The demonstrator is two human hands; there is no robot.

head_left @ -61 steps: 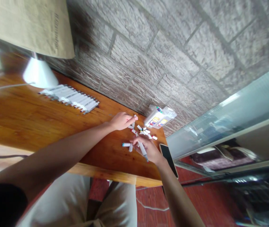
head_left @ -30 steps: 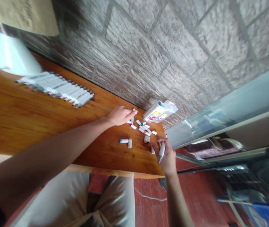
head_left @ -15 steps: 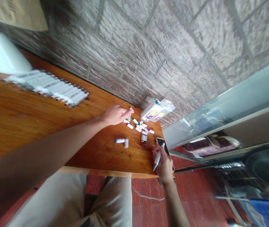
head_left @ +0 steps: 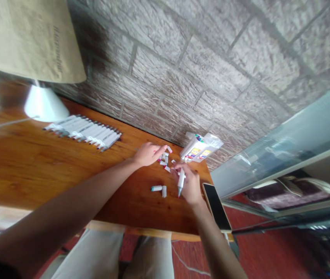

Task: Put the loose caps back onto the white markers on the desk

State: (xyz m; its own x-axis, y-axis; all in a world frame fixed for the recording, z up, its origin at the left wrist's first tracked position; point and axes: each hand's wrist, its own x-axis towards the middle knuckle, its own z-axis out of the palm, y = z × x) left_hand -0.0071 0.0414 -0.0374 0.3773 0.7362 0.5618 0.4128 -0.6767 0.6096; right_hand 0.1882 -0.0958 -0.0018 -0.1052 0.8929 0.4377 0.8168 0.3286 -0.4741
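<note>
My left hand [head_left: 150, 154] rests on the wooden table, fingers stretched toward a small cluster of white marker caps [head_left: 164, 159]. One pink-ended cap [head_left: 169, 149] lies right at its fingertips; whether they touch it I cannot tell. In my right hand [head_left: 190, 184] is a white marker [head_left: 181, 180], its grey and red end tilted toward me. The fingertips of that hand reach down among more caps, which it partly hides. Closer to me lie a teal-ended cap [head_left: 156, 188] and a whitish cap [head_left: 164, 191], side by side.
A row of white markers [head_left: 88, 131] lies left, beside a lamp [head_left: 46, 104]. A clear case with markers [head_left: 201, 148] stands against the brick wall [head_left: 165, 69]. The phone [head_left: 217, 205] lies along the table's right edge.
My right hand has moved from over the phone leftward to the caps, carrying the marker. The phone is now uncovered. My left hand stays by the caps; the view has shifted left.
</note>
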